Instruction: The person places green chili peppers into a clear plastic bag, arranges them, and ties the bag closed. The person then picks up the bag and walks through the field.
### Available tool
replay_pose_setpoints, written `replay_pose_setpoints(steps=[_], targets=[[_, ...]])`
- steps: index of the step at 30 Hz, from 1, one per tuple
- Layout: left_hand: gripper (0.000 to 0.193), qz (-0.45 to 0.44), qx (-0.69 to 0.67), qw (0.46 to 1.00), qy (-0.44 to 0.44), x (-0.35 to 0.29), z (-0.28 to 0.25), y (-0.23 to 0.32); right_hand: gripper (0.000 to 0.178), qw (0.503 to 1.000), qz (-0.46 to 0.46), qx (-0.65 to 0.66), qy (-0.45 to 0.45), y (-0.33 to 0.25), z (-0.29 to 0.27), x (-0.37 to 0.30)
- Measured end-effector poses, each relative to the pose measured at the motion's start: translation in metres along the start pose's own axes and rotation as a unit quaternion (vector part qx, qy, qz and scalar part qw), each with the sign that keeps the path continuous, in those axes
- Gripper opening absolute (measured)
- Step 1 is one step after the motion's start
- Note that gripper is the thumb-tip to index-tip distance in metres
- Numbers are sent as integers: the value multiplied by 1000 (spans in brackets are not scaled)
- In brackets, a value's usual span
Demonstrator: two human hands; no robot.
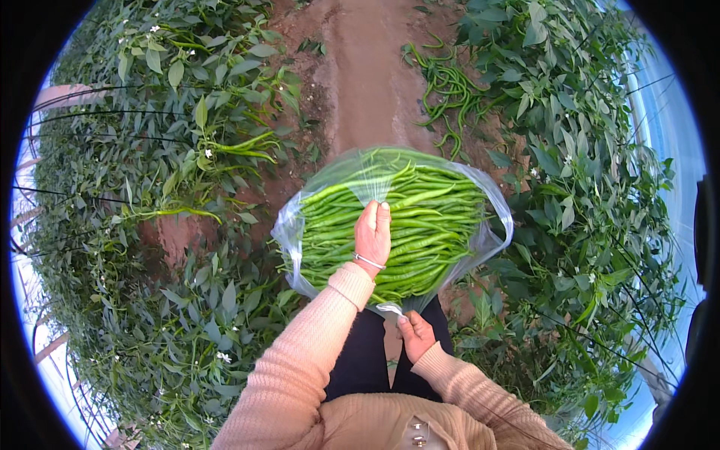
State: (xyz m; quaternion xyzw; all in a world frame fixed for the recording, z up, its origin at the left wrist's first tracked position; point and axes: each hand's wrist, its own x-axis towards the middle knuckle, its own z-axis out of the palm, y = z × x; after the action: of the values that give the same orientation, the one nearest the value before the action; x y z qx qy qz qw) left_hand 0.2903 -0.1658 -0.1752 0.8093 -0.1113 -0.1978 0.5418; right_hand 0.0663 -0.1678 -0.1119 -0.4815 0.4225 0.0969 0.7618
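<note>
A clear plastic bag (491, 199) full of long green chili peppers (420, 225) is in front of my legs, its mouth facing up. The peppers lie mostly side by side across it. My left hand (373, 232), with a bracelet at the wrist, reaches over the peppers and pinches the bag's far edge, pulling the film into taut folds. Close to my body, my right hand (416, 334) grips the near edge of the bag, where the plastic is bunched at the fingertips.
Leafy pepper plants (202, 97) with white flowers and hanging peppers line the left side, and more plants (555, 112) line the right. A bare dirt path (367, 67) runs ahead between them. Loose green peppers (454, 86) lie in a pile on the ground at the path's right edge.
</note>
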Motion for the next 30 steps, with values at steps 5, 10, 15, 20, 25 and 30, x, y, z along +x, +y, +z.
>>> replay_pose_setpoints(steps=[5, 10, 15, 20, 25, 30], targets=[[35, 41, 21, 999, 9, 7, 2, -16, 22, 1000, -14, -11, -20, -21, 5, -13], [34, 45, 38, 998, 5, 7, 3, -22, 17, 999, -19, -15, -30, -36, 9, -24], [33, 60, 53, 997, 3, 7, 6, -19, 14, 995, -58, -72, -27, -41, 9, -33], [33, 52, 45, 998, 0, 9, 6, -19, 10, 989, -85, -121, -30, -55, 11, -36], [36, -23, -48, 998, -25, 16, -10, -17, 16, 988, -52, -142, -32, -82, 24, 38], [35, -43, -84, 994, -59, 19, -32, 18, 14, 969, -88, -215, -81, -74, 30, 106]])
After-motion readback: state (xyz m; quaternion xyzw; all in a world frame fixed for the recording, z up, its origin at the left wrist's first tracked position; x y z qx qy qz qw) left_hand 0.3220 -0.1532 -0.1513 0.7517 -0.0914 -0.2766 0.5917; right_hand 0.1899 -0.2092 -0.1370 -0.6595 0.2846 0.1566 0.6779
